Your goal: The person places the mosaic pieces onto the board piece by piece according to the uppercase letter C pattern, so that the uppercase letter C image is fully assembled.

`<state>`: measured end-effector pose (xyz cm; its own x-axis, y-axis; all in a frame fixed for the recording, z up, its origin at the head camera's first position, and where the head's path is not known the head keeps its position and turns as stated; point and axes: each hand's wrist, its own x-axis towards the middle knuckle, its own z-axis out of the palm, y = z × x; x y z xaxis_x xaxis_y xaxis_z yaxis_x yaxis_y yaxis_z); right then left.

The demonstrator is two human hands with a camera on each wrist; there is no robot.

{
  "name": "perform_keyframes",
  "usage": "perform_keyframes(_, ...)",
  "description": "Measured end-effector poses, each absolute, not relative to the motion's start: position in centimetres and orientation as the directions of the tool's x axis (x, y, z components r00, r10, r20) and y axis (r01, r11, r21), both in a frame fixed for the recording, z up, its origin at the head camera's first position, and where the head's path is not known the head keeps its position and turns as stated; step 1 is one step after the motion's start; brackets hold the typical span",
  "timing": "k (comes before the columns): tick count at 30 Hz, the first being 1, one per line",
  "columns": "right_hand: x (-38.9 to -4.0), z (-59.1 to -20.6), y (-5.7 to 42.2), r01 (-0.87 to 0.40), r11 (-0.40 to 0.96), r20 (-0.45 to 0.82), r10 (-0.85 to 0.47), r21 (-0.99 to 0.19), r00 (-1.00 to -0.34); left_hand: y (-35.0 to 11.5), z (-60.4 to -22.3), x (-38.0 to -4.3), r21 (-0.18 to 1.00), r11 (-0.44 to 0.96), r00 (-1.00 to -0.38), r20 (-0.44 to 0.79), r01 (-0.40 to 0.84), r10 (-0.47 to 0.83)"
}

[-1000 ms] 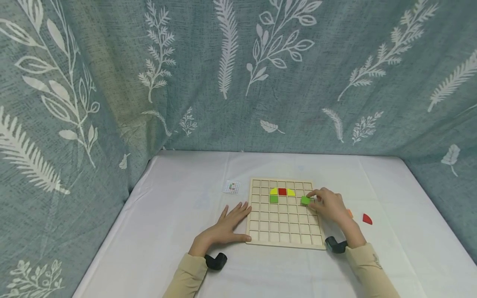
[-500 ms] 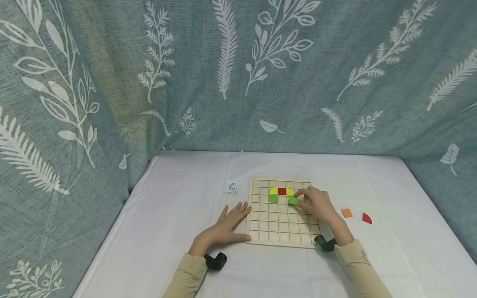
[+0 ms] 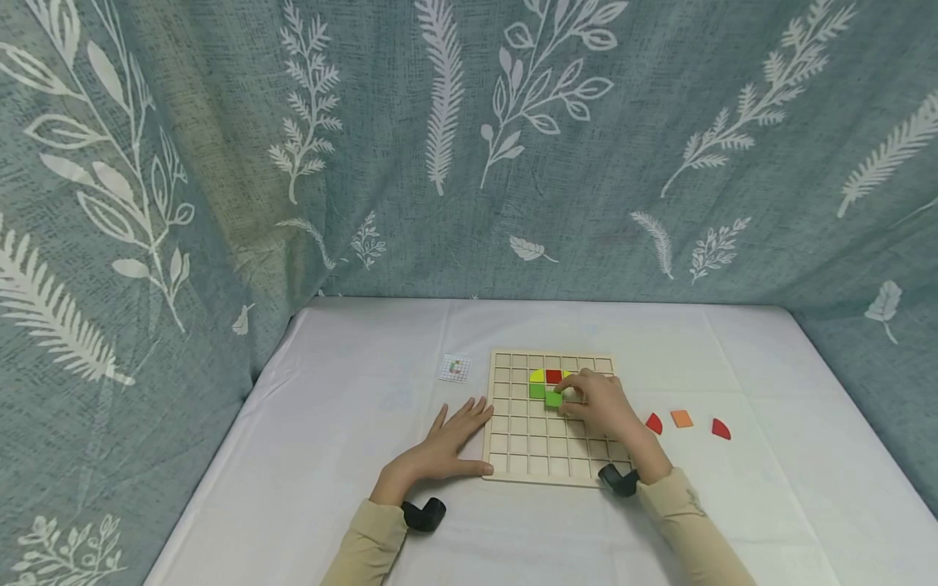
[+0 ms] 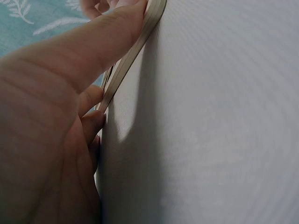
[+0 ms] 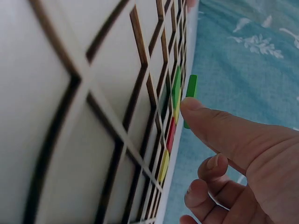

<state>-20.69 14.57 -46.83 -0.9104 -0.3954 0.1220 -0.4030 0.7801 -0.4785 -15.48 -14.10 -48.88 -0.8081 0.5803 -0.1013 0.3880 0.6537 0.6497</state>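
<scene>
A wooden grid board (image 3: 538, 446) lies on the white table. My left hand (image 3: 440, 452) rests at its left edge, fingers spread and thumb at the front left corner. In the left wrist view, the thumb and fingertips touch the board's rim (image 4: 122, 70). My right hand (image 3: 602, 407) pinches a green square tile (image 3: 553, 400) over the board; the right wrist view shows the tile (image 5: 192, 84) raised off the grid. Just left of it, another green square (image 3: 537, 391) sits in a cell. Behind are a yellow quarter-round (image 3: 537, 376), a red square (image 3: 553, 377) and a partly hidden yellow piece (image 3: 567, 374).
Right of the board lie a red quarter-round (image 3: 654, 423), an orange square (image 3: 681, 418) and a second red quarter-round (image 3: 721, 429). A small card with a printed grid pattern (image 3: 455, 368) is at the board's upper left. A leaf-patterned curtain (image 3: 469, 203) hangs behind the table.
My right hand has carried the green tile leftward across the board, from its right side to beside the other green square. This uncovers the orange square and a red quarter-round. The left hand stays put.
</scene>
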Motion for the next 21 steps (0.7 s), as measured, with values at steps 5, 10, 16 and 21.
perform_keyframes(5, -20.5, -46.9, 13.6, -0.39, 0.786, 0.1, -0.393, -0.48, -0.914, -14.1, -49.2, -15.6, 0.643, 0.658, -0.809, -0.102, 0.391, 0.579)
perform_keyframes(10, -20.5, -47.0, 12.8, -0.393, 0.786, 0.096, -0.398, -0.478, -0.912, -14.1, -49.3, -15.6, 0.644, 0.657, -0.808, -0.1, 0.392, 0.581)
perform_keyframes(16, -20.5, -47.2, 12.3, -0.415, 0.786, 0.116, -0.41, -0.459, -0.905, -14.1, -49.3, -15.7, 0.644, 0.657, -0.809, -0.101, 0.391, 0.58)
perform_keyframes(21, -20.4, -47.1, 12.0, -0.429, 0.793, 0.124, -0.419, -0.432, -0.9, -14.1, -49.3, -15.7, 0.646, 0.656, -0.81, -0.098, 0.39, 0.578)
